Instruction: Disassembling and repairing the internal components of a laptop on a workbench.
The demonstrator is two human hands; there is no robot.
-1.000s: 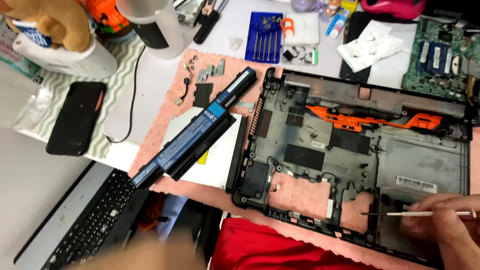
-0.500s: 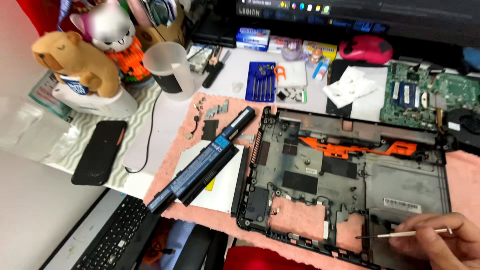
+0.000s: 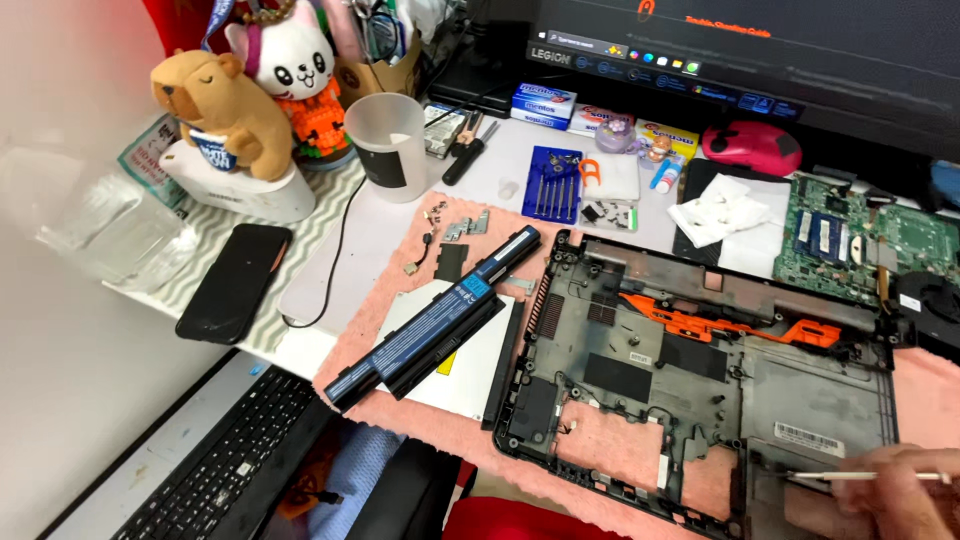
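An opened black laptop base shell (image 3: 700, 370) lies on a pink mat (image 3: 420, 240), with an orange plastic part (image 3: 730, 325) inside it. My right hand (image 3: 890, 495) is at the lower right corner, shut on a thin white stick tool (image 3: 850, 476) whose tip rests inside the shell's lower right bay. My left hand is out of view. A long black laptop battery (image 3: 435, 320) lies diagonally across a flat optical drive (image 3: 455, 375) left of the shell.
A green motherboard (image 3: 860, 240) sits at the right. A blue screwdriver set (image 3: 552, 185), a white cup (image 3: 388, 145), plush toys (image 3: 215, 100), a black phone (image 3: 235, 280), a keyboard (image 3: 215, 470), small screws and brackets (image 3: 445, 225), a pink mouse (image 3: 750, 145) and a monitor (image 3: 760, 50) surround the mat.
The view has tilted upward and back, so the monitor and plush toys now show. My right hand has stayed at the shell's lower right bay with the stick tool.
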